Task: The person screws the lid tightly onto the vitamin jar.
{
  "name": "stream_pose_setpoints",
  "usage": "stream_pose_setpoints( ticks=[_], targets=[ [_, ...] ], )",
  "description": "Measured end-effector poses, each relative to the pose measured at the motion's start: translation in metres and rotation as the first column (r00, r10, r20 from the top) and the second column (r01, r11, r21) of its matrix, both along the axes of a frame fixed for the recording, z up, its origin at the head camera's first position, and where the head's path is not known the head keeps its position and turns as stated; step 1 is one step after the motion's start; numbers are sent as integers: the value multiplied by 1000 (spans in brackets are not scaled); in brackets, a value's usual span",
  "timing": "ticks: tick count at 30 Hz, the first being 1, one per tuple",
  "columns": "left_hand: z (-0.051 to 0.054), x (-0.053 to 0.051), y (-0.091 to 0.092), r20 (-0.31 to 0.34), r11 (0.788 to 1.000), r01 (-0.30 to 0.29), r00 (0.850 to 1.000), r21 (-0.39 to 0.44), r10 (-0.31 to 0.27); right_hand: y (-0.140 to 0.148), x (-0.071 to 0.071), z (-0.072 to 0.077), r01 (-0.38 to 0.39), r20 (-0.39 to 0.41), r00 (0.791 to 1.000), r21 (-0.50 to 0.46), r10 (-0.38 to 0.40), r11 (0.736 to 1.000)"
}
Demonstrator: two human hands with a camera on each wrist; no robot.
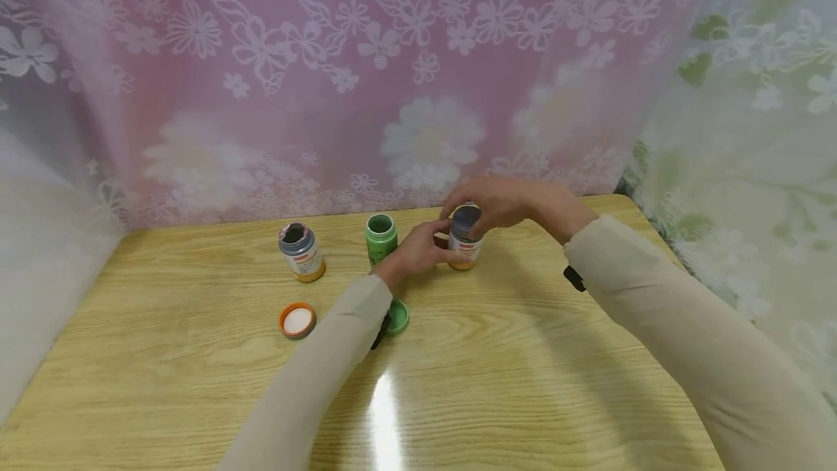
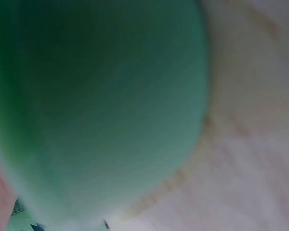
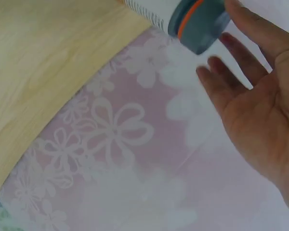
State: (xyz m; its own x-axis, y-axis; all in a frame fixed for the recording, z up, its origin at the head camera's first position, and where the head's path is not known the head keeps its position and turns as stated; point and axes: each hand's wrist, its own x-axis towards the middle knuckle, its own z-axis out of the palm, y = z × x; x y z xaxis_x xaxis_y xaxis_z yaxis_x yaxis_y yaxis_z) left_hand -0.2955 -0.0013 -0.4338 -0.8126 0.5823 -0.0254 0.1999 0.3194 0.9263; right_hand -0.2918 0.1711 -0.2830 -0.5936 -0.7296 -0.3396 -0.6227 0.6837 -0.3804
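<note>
My left hand [image 1: 421, 247] holds the body of the right-hand jar [image 1: 461, 250], which stands upright with a white label and an orange-yellow base. From above, my right hand [image 1: 500, 203] grips its dark grey-blue lid [image 1: 466, 219]. In the right wrist view, the thumb and forefinger of the right hand [image 3: 260, 86] are at the edge of the lid [image 3: 204, 29], above an orange ring. Just left of my left hand is an uncapped green jar [image 1: 381, 240]. A blurred green rounded surface [image 2: 115, 120] fills much of the left wrist view; its kind is unclear.
A second grey-blue jar [image 1: 304, 253] stands uncapped at the left, torn seal around its mouth. An orange-rimmed lid [image 1: 297, 320] lies inside-up before it. A green lid [image 1: 397, 317] lies beside my left wrist. A floral curtain [image 1: 366, 93] hangs behind the wooden table [image 1: 497, 384].
</note>
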Motion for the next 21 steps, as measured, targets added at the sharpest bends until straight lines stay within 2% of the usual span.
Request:
stream_pose_setpoints(
  ticks=[3,7,10,18,21],
  targets=[
    [-1,0,1,-4,1000,-5,1000,-2,5,-1,0,-4,22,45,999,-5,-22,1000],
    [-1,1,2,-4,1000,-14,1000,1,14,-2,-1,-8,67,41,997,1,-67,998],
    [0,1,4,-7,1000,-14,1000,-2,14,-2,0,-9,105,19,994,10,-105,994],
    [1,2,3,13,1000,-18,1000,-3,18,-7,4,-13,118,-89,990,61,-112,991],
    [1,2,2,11,1000,-21,1000,-3,21,-10,5,-13,148,-119,983,73,-139,986]
  ],
)
